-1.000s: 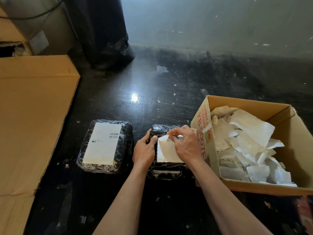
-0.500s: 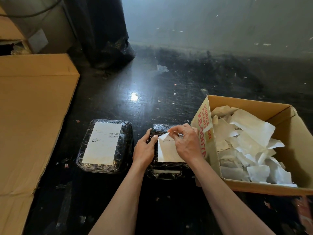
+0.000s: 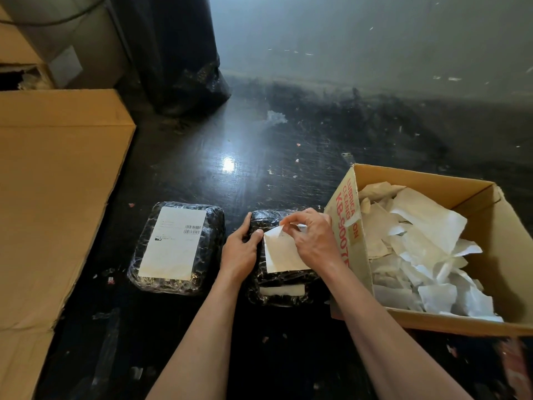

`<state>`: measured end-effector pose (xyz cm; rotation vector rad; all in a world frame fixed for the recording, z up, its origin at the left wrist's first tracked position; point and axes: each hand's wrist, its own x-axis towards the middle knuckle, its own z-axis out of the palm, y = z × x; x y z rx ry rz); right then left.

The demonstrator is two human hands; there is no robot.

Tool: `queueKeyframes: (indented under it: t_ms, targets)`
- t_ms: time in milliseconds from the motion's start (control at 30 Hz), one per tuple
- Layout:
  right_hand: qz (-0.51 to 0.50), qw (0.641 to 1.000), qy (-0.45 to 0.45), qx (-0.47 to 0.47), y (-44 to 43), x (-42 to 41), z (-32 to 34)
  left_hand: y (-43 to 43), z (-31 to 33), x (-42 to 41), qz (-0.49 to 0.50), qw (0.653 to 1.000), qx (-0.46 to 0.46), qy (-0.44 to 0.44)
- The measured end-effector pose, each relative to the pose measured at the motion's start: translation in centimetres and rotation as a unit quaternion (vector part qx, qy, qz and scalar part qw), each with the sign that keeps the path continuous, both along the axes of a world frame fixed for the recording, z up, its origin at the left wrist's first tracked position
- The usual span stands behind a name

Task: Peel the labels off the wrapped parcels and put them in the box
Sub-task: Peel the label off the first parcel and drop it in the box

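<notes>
**Q:** Where is the label being worked on?

**A:** A white label (image 3: pixel 281 252) sits on top of a black plastic-wrapped parcel (image 3: pixel 281 287) on the dark floor, just left of an open cardboard box (image 3: pixel 427 316). Its far left corner is curled up off the wrap; the rest appears stuck down. The right hand (image 3: pixel 313 241) pinches that raised corner between thumb and fingertips. The left hand (image 3: pixel 239 252) clasps the parcel's left edge, thumb pressed on top beside the label.

**Q:** What could go wrong?

**A:** The label looks like thin paper. Pulled fast or at a steep angle, it would likely tear and leave a strip behind; a narrow white strip (image 3: pixel 282 290) already shows on the near part of this parcel. The glossy wrap could also lift with the adhesive if the left hand loosens, making the parcel slide or rise.

**Q:** And around it?

**A:** The box, touching or nearly touching the parcel, holds a heap of peeled white labels (image 3: pixel 418 255), so a sticky label may cling to the fingers or the box wall instead of dropping in. A second parcel (image 3: pixel 177 249) lies to the left with its label (image 3: pixel 173 243) fully on. Flat cardboard (image 3: pixel 52 197) lies further left.
</notes>
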<state>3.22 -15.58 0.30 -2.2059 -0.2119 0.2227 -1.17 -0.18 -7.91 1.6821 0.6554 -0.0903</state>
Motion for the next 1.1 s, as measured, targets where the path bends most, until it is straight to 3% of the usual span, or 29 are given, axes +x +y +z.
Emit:
queueKeyframes:
  t_ms: [600, 1100]
  targets:
    - [0.004, 1.0, -0.001, 0.015, -0.6, -1.3, -0.1, -0.9, 1.4, 0.0, 0.055, 0.998, 0.032, 0.007]
    - [-0.001, 1.0, -0.013, 0.023, -1.1, -2.4, 1.2, -0.8, 0.8, 0.4, 0.022, 0.998, 0.059, 0.004]
